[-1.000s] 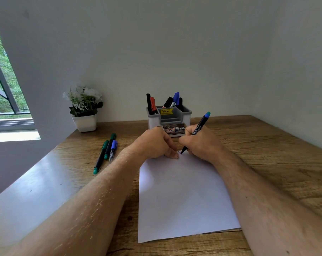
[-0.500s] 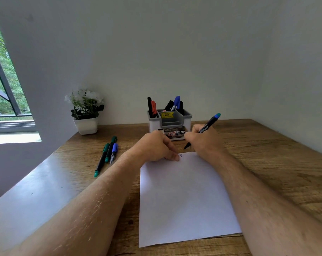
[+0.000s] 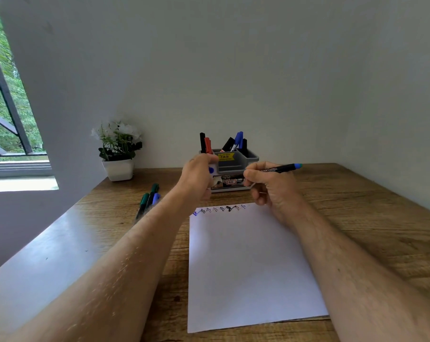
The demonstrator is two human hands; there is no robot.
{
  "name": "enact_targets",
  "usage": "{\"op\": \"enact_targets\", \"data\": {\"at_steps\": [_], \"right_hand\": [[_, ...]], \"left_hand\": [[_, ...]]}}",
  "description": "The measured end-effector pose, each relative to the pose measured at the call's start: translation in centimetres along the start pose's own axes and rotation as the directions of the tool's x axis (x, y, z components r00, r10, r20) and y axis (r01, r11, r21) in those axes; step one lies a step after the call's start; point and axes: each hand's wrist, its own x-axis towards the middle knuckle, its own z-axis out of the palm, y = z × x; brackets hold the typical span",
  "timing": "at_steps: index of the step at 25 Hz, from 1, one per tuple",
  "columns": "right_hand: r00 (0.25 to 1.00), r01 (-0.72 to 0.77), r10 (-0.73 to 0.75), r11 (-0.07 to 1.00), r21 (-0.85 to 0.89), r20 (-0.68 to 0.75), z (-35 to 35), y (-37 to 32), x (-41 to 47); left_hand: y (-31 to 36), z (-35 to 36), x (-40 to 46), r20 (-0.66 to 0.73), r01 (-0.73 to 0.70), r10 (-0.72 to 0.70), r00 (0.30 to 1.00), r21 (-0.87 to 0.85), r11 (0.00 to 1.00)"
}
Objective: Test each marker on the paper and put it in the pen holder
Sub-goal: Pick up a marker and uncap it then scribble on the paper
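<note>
Here we grip the tested marker (image 3: 280,168) in our right hand (image 3: 268,186) while our left hand (image 3: 199,178) pinches its blue cap (image 3: 211,170), both raised just before the pen holder (image 3: 252,155); misaligned capping could smear ink on fingers.

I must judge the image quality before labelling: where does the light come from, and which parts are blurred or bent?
Head view: daylight enters from the window at left and leaves a pale sheen on the table. The left hand is motion-blurred, while the marker in the right hand reads sharply. The wide lens stretches the forearms near the bottom edge.
</note>
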Motion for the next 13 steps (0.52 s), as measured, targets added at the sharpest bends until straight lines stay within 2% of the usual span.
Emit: {"op": "enact_targets", "data": {"at_steps": [5, 10, 13], "right_hand": [[0.995, -0.082, 0.067, 0.972, 0.22, 0.071, 0.22, -0.38, -0.5], [0.99, -0.112, 0.087, 0.962, 0.25, 0.109, 0.57, -0.59, -0.8], [0.991, -0.104, 0.078, 0.961, 0.257, 0.108, 0.66, -0.69, -0.88]], "left_hand": [[0.02, -0.16, 0.04, -0.018, 0.059, -0.062, 0.998, -0.123, 0.991], [-0.44, -0.09, 0.34, 0.009, 0.073, -0.074, 0.997, -0.336, 0.939], [-0.45, 0.02, 0.33, -0.01, 0.055, -0.061, 0.998, -0.321, 0.946]]}}
